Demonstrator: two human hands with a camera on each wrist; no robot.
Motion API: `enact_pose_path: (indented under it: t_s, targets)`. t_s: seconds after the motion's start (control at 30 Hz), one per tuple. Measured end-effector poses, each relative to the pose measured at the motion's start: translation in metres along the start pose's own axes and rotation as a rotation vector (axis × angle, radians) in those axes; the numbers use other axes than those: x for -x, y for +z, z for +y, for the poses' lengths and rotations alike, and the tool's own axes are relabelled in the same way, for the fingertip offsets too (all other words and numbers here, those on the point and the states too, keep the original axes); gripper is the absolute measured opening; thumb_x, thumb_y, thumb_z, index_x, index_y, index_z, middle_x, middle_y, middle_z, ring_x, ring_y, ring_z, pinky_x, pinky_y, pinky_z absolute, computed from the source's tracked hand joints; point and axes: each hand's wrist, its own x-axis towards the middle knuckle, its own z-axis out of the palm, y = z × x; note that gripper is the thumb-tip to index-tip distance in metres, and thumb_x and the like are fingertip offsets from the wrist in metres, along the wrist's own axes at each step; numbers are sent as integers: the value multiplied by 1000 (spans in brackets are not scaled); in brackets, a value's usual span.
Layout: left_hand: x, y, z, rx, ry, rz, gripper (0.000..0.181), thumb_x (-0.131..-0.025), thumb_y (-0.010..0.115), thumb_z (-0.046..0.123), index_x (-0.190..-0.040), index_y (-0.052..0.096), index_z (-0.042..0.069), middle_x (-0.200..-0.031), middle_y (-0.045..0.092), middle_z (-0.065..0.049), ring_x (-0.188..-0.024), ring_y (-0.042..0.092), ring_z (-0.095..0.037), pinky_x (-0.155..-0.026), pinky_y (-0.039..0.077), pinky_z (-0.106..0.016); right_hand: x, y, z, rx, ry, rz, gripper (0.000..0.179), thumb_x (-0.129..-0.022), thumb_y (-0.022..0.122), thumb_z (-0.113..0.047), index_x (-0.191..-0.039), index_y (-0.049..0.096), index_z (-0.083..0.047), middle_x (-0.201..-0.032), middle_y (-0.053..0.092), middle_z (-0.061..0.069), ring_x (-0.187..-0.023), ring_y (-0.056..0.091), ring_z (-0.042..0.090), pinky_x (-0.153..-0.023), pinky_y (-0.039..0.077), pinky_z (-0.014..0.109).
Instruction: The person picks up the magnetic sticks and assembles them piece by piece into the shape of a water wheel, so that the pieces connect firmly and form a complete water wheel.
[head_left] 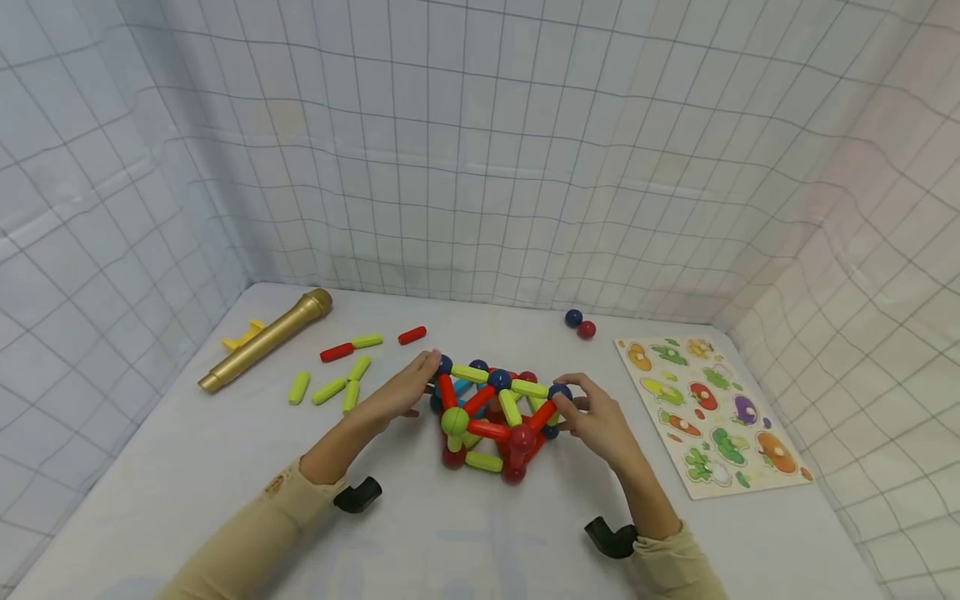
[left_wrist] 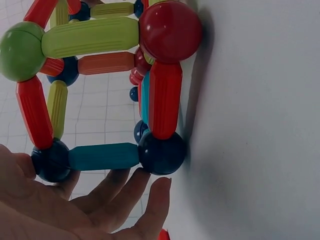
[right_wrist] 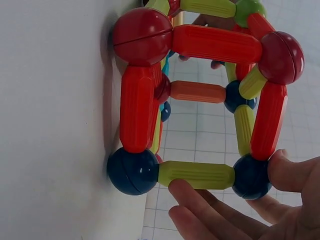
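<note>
A framework of magnetic rods and balls (head_left: pixel 488 430), in red, yellow-green and blue, stands on the white table between both hands. My left hand (head_left: pixel 401 390) holds its left back corner. There the thumb is at an upper dark blue ball (left_wrist: pixel 51 160), and the other fingers reach behind the blue rod (left_wrist: pixel 104 156) below it. At the opposite corner my right hand (head_left: pixel 603 425) has its thumb against another upper dark blue ball (right_wrist: pixel 251 176). One of its fingertips touches the upright yellow-green rod (right_wrist: pixel 197 175). A green ball (head_left: pixel 454 422) and a red ball (head_left: pixel 522 438) top the front.
Loose yellow-green rods (head_left: pixel 328 392) and red rods (head_left: pixel 412 335) lie at the left, near a golden microphone (head_left: pixel 273 337) and a yellow piece (head_left: pixel 242 337). Behind the framework are a loose blue ball (head_left: pixel 573 317) and red ball (head_left: pixel 587 329). A vegetable puzzle board (head_left: pixel 708 417) lies at the right.
</note>
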Motion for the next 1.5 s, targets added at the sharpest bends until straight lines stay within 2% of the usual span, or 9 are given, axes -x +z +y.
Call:
enact_pose_path:
  t_s: [0.37,0.53,0.67,0.73,0.8,0.9,1.1,1.27,1.5]
  targets:
    - [5,2,-8,24,6,36,72,-99,19,66,-143,35,11,-144,44,-17,-131,45,-37,-97,48,-51,-8,6,-3,57,29,52,38,-99,53,-41,-132,53,-22,-120,67,21,-82,73,24,-74,57,34]
    - [6,-2,-11,74,11,-33,78,-97,21,68,-149,29,10,-149,38,-18,-137,39,-38,-104,43,-52,-8,1,1,32,48,24,46,-97,54,-47,-135,50,-21,-126,64,21,-91,71,27,-76,57,35]
    - [3,-12,-15,259,-44,-103,78,-98,26,64,-152,25,8,-154,30,-20,-140,31,-40,-108,39,-53,-12,-5,14,-125,129,-84,63,-96,42,-61,-145,40,-20,-137,54,22,-103,65,31,-79,57,36]
    - [-1,-17,-17,311,-80,-146,80,-98,27,64,-153,21,7,-155,28,-23,-141,30,-41,-107,40,-53,-15,-7,23,-216,189,-171,74,-95,32,-68,-151,30,-19,-142,48,23,-103,65,31,-79,57,37]
    - [-6,-21,-19,297,-97,-191,82,-97,28,65,-155,17,8,-156,27,-25,-141,30,-41,-105,42,-51,-17,-9,31,-280,244,-245,83,-92,26,-74,-154,22,-20,-144,46,24,-99,67,29,-76,57,37]
    - [-13,-27,-20,231,-80,-265,84,-96,30,65,-156,11,10,-157,24,-27,-141,29,-41,-104,43,-48,-22,-9,37,-366,275,-338,90,-90,24,-77,-157,10,-18,-147,40,27,-95,70,31,-76,57,37]
    - [-24,-31,-22,185,-56,-346,83,-97,30,65,-157,7,12,-158,23,-25,-143,28,-41,-110,39,-49,-31,-10,40,-489,287,-473,84,-96,23,-69,-156,4,-14,-151,28,32,-101,69,32,-82,58,39]
    - [-30,-29,-25,186,-40,-346,84,-96,25,69,-157,5,15,-156,30,-25,-142,33,-38,-114,35,-48,-36,-16,40,-505,273,-537,78,-98,23,-64,-155,9,-12,-155,21,30,-102,68,30,-82,56,35]
    - [-26,-29,-21,235,-57,-340,85,-95,33,69,-157,10,15,-156,27,-26,-143,30,-42,-110,40,-50,-39,-21,38,-512,257,-548,79,-97,27,-65,-155,13,-13,-157,19,29,-102,68,29,-84,55,37]
